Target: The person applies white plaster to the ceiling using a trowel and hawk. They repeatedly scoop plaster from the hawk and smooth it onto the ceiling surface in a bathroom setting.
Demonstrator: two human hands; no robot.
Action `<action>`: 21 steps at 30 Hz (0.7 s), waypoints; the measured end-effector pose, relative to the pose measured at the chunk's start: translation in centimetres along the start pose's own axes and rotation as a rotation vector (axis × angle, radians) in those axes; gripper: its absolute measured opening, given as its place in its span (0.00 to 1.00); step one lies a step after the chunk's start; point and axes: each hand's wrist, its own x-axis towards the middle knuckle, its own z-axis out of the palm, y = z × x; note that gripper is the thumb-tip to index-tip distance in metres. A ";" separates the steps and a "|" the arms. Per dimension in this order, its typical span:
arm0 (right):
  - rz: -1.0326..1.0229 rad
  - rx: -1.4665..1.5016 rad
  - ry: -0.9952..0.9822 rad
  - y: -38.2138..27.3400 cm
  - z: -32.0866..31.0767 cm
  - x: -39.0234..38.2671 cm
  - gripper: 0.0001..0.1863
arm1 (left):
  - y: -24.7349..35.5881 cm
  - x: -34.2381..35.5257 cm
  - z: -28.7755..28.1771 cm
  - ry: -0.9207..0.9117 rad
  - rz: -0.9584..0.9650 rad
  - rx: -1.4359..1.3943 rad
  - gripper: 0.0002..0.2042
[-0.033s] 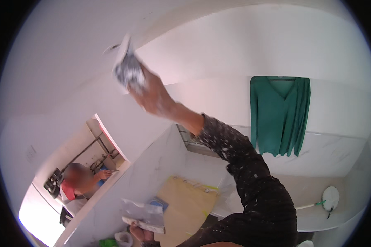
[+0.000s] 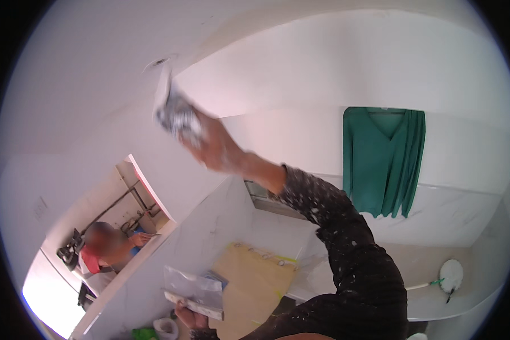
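My right hand is raised at the end of a stretched-out arm, closed round a white-smeared plastering trowel that motion blurs. The tool's thin upper edge sits just below a small dark hole in the white ceiling; contact cannot be made out. Low in the view, my left hand grips a flat plaster trowel. Its pale grey, shiny plate stands up from a white-caked edge near the fingers. White specks cover my dark right sleeve.
A green V-neck top hangs on the right wall. Beyond an opening at left is another person. Yellowish sheeting lies below; a round white item with a green-tipped handle rests at right. A green bag is low left.
My right hand and its trowel have shifted slightly down, leaving more of the ceiling hole visible. In the left hand, the plate has moved slightly left and up.
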 end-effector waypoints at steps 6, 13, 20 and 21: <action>-0.405 -0.542 -0.789 -1.5 1.2 -9.7 0.39 | -3.1 4.2 9.5 -0.255 -0.185 -0.153 0.29; -0.536 -0.760 -0.829 -0.6 -1.4 -11.9 0.26 | -6.4 6.9 13.0 -0.229 -0.280 -0.157 0.30; -0.424 -1.184 -0.826 3.5 -7.2 -11.5 0.25 | -5.6 8.0 11.3 -0.259 -0.341 -0.202 0.30; -0.362 -1.162 -0.740 4.1 -8.5 -10.9 0.25 | -5.3 8.2 11.0 -0.261 -0.342 -0.243 0.30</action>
